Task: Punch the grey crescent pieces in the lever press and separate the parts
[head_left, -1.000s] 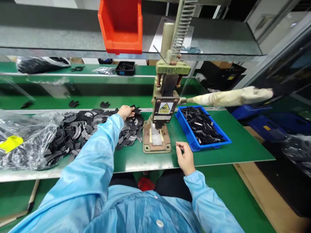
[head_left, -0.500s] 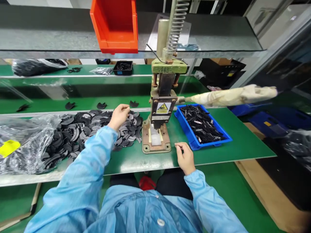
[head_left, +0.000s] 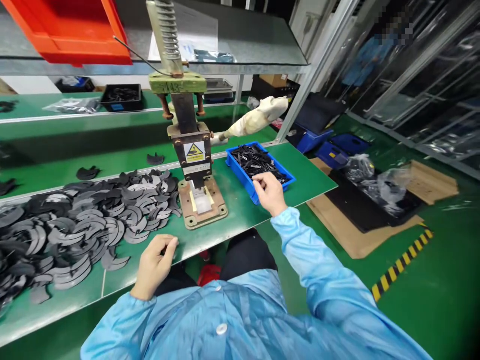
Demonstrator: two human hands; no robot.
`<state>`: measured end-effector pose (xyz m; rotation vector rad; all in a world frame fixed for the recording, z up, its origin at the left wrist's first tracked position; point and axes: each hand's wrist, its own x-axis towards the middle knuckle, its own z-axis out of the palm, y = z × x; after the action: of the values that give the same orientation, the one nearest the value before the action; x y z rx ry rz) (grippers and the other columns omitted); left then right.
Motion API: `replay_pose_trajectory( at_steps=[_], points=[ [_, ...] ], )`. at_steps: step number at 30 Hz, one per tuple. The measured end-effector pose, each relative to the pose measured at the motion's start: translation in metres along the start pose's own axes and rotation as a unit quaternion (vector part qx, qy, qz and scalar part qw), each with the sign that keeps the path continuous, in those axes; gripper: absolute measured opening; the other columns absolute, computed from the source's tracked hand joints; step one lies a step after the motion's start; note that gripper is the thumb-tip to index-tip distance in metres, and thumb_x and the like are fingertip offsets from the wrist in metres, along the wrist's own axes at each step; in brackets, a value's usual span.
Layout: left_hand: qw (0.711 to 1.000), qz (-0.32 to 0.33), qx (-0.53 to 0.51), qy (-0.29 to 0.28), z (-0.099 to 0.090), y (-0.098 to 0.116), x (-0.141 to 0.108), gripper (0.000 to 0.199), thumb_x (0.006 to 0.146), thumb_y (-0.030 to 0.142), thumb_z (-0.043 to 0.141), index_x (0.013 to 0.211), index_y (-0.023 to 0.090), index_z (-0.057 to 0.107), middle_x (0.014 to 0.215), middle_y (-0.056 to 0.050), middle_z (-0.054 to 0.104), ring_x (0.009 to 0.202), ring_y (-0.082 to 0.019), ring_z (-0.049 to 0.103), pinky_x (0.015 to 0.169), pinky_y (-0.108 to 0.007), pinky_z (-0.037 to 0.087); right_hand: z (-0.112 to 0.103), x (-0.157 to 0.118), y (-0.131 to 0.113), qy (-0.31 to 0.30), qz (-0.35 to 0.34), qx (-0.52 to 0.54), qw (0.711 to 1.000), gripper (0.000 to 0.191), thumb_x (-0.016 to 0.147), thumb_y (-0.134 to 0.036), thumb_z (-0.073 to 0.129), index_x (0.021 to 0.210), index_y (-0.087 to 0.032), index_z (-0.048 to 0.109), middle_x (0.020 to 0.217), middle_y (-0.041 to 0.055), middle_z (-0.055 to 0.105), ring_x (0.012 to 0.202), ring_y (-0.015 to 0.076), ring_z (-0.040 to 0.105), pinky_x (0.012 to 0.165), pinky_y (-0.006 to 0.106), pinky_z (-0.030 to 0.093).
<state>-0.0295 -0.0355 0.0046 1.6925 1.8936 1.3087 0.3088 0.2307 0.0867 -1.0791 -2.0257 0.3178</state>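
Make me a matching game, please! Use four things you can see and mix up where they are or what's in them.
1. Open red-orange plastic bin
2. Curved flat dark-grey pieces
3. Blue rectangular plastic tray
4. Black-and-yellow striped line

A. Full of thin black parts
B. At the top left of the picture
C. On the green floor
D. Heaped left of the green-topped metal press

Pairs: 1-B, 2-D, 3-A, 4-C

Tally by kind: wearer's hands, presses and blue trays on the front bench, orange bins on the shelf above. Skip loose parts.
Hands: 2 (left hand, right hand)
Press: 1
Blue tray: 1
Orange bin: 1
Total: 5
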Motion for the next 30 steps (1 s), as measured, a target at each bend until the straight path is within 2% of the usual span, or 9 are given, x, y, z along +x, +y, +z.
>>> replay_pose_trajectory(
  at_steps=[2, 5, 9, 13, 18, 22, 26, 30],
  points=[
    [1.0, 0.002, 0.005, -0.018, 0.002, 0.002, 0.004, 0.026, 0.108, 0.038, 0.062, 0.091, 0.022, 0.075, 0.1, -0.007, 0.076, 0.094, -0.019, 0.072, 0.086, -0.032, 0.055, -0.006, 0.032, 0.013, -0.019, 0.0, -0.04, 0.999, 0.028, 0.102, -0.035, 0.054, 0.118, -0.021, 0.073, 0.119, 0.0121, 0.072, 0.108, 0.0238, 0.065, 0.105, 0.048, 0.057],
    [0.999, 0.007, 0.012, -0.042, 0.002, 0.006, 0.006, 0.027, 0.107, 0.04, 0.062, 0.09, 0.024, 0.074, 0.099, -0.006, 0.077, 0.093, -0.02, 0.072, 0.084, -0.033, 0.055, -0.001, 0.071, 0.022, -0.08, -0.015, -0.093, 0.992, 0.035, 0.099, -0.033, 0.06, 0.128, -0.02, 0.074, 0.134, 0.0146, 0.069, 0.126, 0.0288, 0.059, 0.12, 0.054, 0.05],
    [0.999, 0.008, 0.017, -0.036, 0.002, 0.009, 0.005, 0.028, 0.107, 0.041, 0.061, 0.087, 0.026, 0.072, 0.098, -0.006, 0.077, 0.091, -0.021, 0.073, 0.082, -0.034, 0.056, 0.016, 0.097, 0.024, -0.164, -0.036, -0.144, 0.975, 0.039, 0.097, -0.036, 0.065, 0.131, -0.021, 0.076, 0.145, 0.0142, 0.065, 0.129, 0.0305, 0.053, 0.123, 0.056, 0.045],
    [0.999, 0.015, 0.02, -0.037, 0.001, 0.01, 0.006, 0.03, 0.106, 0.04, 0.061, 0.082, 0.026, 0.07, 0.096, -0.005, 0.077, 0.089, -0.021, 0.074, 0.082, -0.033, 0.057, 0.024, 0.1, 0.027, -0.197, -0.034, -0.18, 0.963, 0.038, 0.097, -0.039, 0.064, 0.126, -0.018, 0.078, 0.149, 0.0164, 0.063, 0.129, 0.0327, 0.05, 0.119, 0.059, 0.046],
    [0.999, 0.013, 0.024, -0.04, 0.002, 0.01, 0.006, 0.027, 0.105, 0.039, 0.062, 0.083, 0.026, 0.071, 0.098, -0.005, 0.078, 0.091, -0.022, 0.074, 0.084, -0.033, 0.057, 0.021, 0.093, 0.031, -0.196, -0.029, -0.194, 0.961, 0.034, 0.098, -0.036, 0.063, 0.124, -0.018, 0.077, 0.146, 0.016, 0.064, 0.127, 0.0319, 0.05, 0.117, 0.057, 0.045],
    [0.998, 0.016, 0.026, -0.046, 0.002, 0.008, 0.005, 0.028, 0.107, 0.04, 0.06, 0.085, 0.025, 0.07, 0.099, -0.006, 0.077, 0.094, -0.021, 0.073, 0.087, -0.033, 0.056, 0.013, 0.085, 0.032, -0.181, -0.018, -0.186, 0.966, 0.03, 0.095, -0.035, 0.069, 0.12, -0.019, 0.075, 0.138, 0.0149, 0.067, 0.124, 0.0318, 0.051, 0.116, 0.057, 0.045],
    [0.999, 0.019, 0.03, -0.042, 0.003, 0.008, 0.004, 0.029, 0.107, 0.041, 0.06, 0.085, 0.026, 0.071, 0.1, -0.006, 0.078, 0.094, -0.021, 0.073, 0.086, -0.034, 0.057, 0.003, 0.08, 0.033, -0.155, -0.003, -0.155, 0.976, 0.022, 0.093, -0.037, 0.071, 0.107, -0.02, 0.074, 0.128, 0.0142, 0.069, 0.119, 0.0306, 0.053, 0.115, 0.057, 0.046],
    [0.999, 0.008, 0.015, -0.044, 0.001, 0.008, 0.004, 0.03, 0.107, 0.042, 0.06, 0.084, 0.026, 0.07, 0.099, -0.006, 0.077, 0.093, -0.022, 0.073, 0.085, -0.035, 0.057, -0.016, 0.078, 0.034, -0.114, 0.02, -0.093, 0.989, 0.023, 0.091, -0.042, 0.073, 0.094, -0.02, 0.071, 0.11, 0.0125, 0.073, 0.105, 0.0268, 0.058, 0.109, 0.054, 0.049]
  ],
)
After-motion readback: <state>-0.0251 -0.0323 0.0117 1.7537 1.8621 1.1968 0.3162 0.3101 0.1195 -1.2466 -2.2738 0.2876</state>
